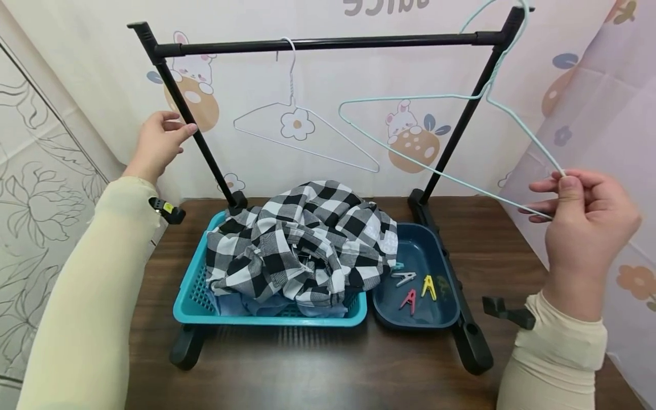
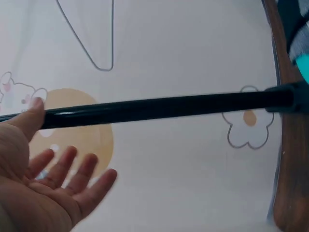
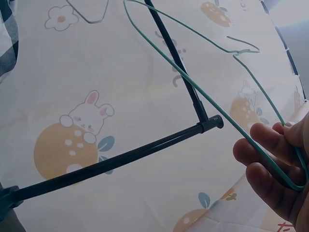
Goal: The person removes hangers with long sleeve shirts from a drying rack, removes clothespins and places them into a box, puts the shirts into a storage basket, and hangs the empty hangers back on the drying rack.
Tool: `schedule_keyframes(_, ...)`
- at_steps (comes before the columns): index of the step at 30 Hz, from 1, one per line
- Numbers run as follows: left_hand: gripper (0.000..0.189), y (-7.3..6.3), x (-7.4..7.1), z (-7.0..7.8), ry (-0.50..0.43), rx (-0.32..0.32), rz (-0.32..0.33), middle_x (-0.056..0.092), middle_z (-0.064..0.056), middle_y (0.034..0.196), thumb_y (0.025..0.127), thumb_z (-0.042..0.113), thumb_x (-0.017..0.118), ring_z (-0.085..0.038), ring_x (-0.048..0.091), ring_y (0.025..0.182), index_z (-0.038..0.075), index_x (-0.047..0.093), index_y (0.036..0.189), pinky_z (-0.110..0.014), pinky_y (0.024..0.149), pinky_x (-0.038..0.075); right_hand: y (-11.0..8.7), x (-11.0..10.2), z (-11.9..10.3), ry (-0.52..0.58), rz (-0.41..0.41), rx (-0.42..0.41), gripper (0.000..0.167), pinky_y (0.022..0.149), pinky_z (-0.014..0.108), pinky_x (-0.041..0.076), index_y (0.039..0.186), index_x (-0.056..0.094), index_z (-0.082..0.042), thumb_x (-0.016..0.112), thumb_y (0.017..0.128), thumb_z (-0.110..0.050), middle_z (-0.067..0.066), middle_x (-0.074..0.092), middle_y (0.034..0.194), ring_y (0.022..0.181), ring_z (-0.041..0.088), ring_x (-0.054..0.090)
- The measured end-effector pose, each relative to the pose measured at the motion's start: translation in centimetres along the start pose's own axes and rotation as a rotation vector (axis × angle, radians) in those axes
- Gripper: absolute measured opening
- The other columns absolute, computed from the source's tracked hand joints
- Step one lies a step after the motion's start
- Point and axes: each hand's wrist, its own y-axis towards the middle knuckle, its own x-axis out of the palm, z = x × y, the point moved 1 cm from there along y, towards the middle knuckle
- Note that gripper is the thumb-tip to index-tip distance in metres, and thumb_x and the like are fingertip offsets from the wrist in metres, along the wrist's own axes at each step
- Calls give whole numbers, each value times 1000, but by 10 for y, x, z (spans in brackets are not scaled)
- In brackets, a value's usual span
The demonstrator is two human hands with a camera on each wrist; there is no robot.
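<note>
My right hand (image 1: 591,222) pinches one corner of a mint-green wire hanger (image 1: 410,98), its thumb and fingers on the wire. The hanger is raised in front of the rack's right post (image 1: 466,128), hook upward. My left hand (image 1: 156,142) is beside the rack's left post (image 1: 179,99), fingers spread; in the left wrist view its thumb (image 2: 34,113) overlaps the post. A white wire hanger (image 1: 292,85) hangs from the black top bar (image 1: 348,42), left of its middle. Below it, a black-and-white checked garment (image 1: 318,245) lies heaped in a turquoise basket (image 1: 266,320).
Blue fabric (image 1: 246,304) shows under the checked garment. Right of the basket, a dark blue tray (image 1: 443,313) holds several clothespins, among them a pink clothespin (image 1: 409,302) and a yellow clothespin (image 1: 429,287). The rack's black feet (image 1: 474,347) stand on the brown wooden table (image 1: 307,376). A patterned curtain (image 1: 318,188) hangs behind.
</note>
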Motion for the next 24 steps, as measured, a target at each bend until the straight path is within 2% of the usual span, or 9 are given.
schedule_keyframes(2, 73, 4, 4, 3, -69, 22, 24, 50, -7, 149, 96, 47, 67, -18, 55, 126, 21, 36, 157, -33, 103, 52, -1, 0, 1, 26, 4, 6, 18, 54, 17, 55, 99, 73, 3, 62, 101, -11, 5, 77, 80, 52, 6, 69)
schedule_keyframes(4, 68, 7, 9, 5, -126, 57, 42, 54, -2, 137, 97, 40, 68, -15, 57, 120, 19, 38, 155, -29, 97, 55, -1, 0, 3, 43, 8, 9, 18, 54, 17, 55, 99, 73, 4, 63, 100, -10, 5, 77, 80, 52, 7, 69)
schedule_keyframes(9, 54, 11, 23, 7, -192, 128, 68, 58, 5, 117, 102, 30, 63, -15, 61, 113, 13, 45, 149, -24, 87, 57, -1, -1, 3, 26, 9, 9, 19, 54, 17, 55, 100, 73, 4, 63, 101, -11, 5, 77, 80, 52, 7, 69)
schedule_keyframes(13, 44, 12, 33, 5, -241, 141, 61, 63, 3, 117, 106, 29, 55, -18, 65, 112, 13, 46, 146, -29, 92, 54, -1, -1, 4, 6, 2, 5, 19, 55, 17, 55, 101, 73, 3, 62, 101, -12, 4, 77, 81, 53, 6, 69)
schedule_keyframes(18, 32, 6, 42, 7, -298, 167, 42, 63, -2, 110, 110, 28, 44, -19, 68, 102, 10, 44, 136, -43, 107, 49, -1, 0, 4, 13, -4, 12, 19, 54, 17, 55, 101, 73, 3, 62, 101, -13, 4, 77, 81, 53, 6, 69)
schedule_keyframes(22, 25, -2, 44, 12, -263, 192, 17, 59, -3, 101, 111, 26, 39, -18, 68, 96, 10, 42, 130, -48, 108, 48, -2, 0, 3, -26, -1, 8, 19, 55, 16, 55, 102, 73, 2, 61, 101, -13, 1, 77, 81, 53, 4, 69)
schedule_keyframes(24, 22, -3, 43, 14, -237, 196, 2, 58, -4, 100, 112, 27, 37, -18, 68, 95, 12, 42, 127, -48, 107, 48, -1, 0, 2, 14, 4, 15, 18, 54, 16, 55, 102, 73, 3, 62, 101, -11, 3, 77, 82, 53, 5, 69)
